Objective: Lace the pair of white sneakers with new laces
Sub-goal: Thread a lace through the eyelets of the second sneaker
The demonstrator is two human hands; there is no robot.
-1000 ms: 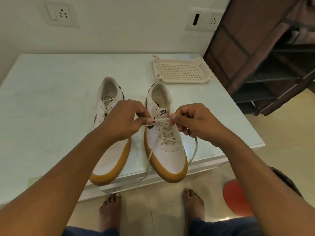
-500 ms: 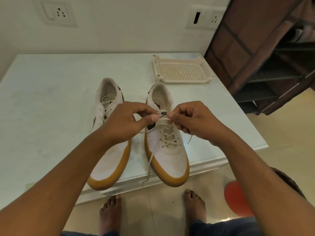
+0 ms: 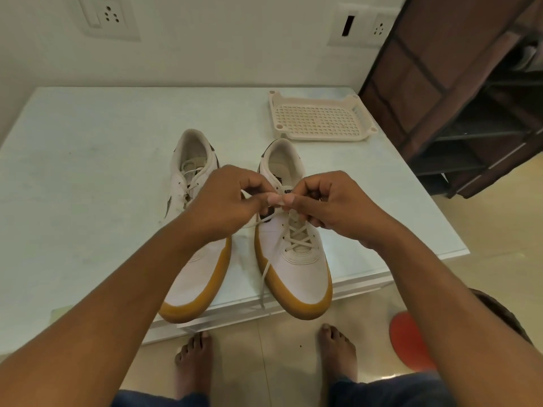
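- Head view: the left hand (image 3: pixel 226 201) and right hand (image 3: pixel 332 204) meet at frame centre, fingers curled, each pinching the white lace (image 3: pixel 298 239) above the tongue of the right-side sneaker (image 3: pixel 296 271).
- One lace end trails toward the near edge of the bench (image 3: pixel 88 186).
- The second sneaker (image 3: pixel 202 268) stands just to the left, and a perforated tray (image 3: pixel 320 121) sits upper right.
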